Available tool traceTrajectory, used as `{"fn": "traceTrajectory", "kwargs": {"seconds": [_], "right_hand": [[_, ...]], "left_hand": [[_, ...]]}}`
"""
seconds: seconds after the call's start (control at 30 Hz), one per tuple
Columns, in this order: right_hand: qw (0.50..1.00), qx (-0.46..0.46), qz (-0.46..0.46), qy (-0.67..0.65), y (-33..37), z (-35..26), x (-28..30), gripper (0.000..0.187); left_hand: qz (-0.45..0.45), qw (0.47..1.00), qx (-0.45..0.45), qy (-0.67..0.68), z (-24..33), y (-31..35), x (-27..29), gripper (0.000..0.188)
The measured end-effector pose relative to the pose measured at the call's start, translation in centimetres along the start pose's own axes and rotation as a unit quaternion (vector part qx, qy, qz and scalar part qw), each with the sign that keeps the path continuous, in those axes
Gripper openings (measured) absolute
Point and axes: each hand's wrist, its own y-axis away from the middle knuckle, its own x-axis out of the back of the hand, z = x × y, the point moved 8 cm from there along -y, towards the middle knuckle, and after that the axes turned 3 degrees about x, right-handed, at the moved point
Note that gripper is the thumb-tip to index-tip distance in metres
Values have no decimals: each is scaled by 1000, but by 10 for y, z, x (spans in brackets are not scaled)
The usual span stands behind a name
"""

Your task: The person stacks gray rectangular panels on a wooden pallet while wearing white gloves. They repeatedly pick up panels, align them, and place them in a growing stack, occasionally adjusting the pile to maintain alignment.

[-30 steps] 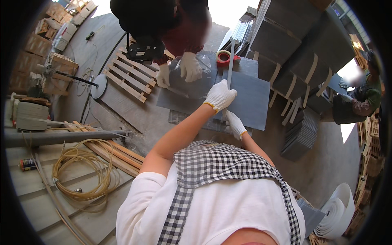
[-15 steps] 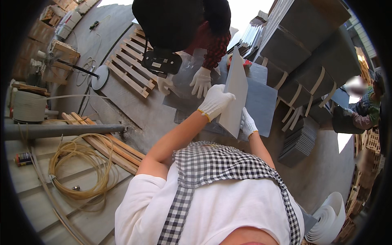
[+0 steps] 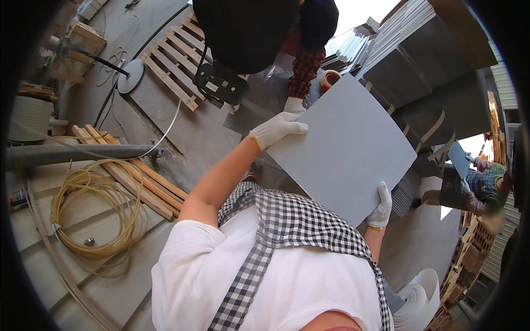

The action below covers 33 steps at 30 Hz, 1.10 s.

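A flat grey square panel (image 3: 348, 149) is held in front of my apron, its broad face turned up to me. My left hand (image 3: 279, 130), in a white knit glove, grips its left edge with the thumb lying on top. On the right, my gloved right hand (image 3: 381, 207) clasps the lower right edge, fingers partly hidden beneath. Across from me, a co-worker's gloved hand (image 3: 295, 105) shows just behind the panel. Beyond the far corner sits a roll of tape (image 3: 330, 80). Most of the work surface below is covered by the panel.
Tall stacks of grey panels (image 3: 436, 55) stand at the far right. A wooden pallet (image 3: 174, 60) lies far left, near a round-based stand (image 3: 131, 76). Coiled hose (image 3: 94, 215) and wooden strips (image 3: 138, 179) are on my left. A foam roll (image 3: 417, 300) stands near right; another person (image 3: 480, 185) handles a panel beyond.
The panel has swung from nearly edge-on to face-up, covering the work surface. My right hand has moved right and nearer. The co-worker at right has lifted a panel into view.
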Motion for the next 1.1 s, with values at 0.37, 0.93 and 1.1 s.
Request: {"fn": "traceTrajectory", "kwargs": {"seconds": [0.37, 0.93, 1.1], "right_hand": [[944, 75, 105, 305, 57, -58, -105, 31], [917, 20, 24, 397, 20, -46, -163, 26], [908, 37, 13, 418, 8, -52, -175, 26]], "left_hand": [[97, 859, -51, -500, -120, -113, 79, 50], [194, 572, -90, -792, -135, -96, 87, 15], [194, 617, -153, -747, -149, -93, 86, 13]]}}
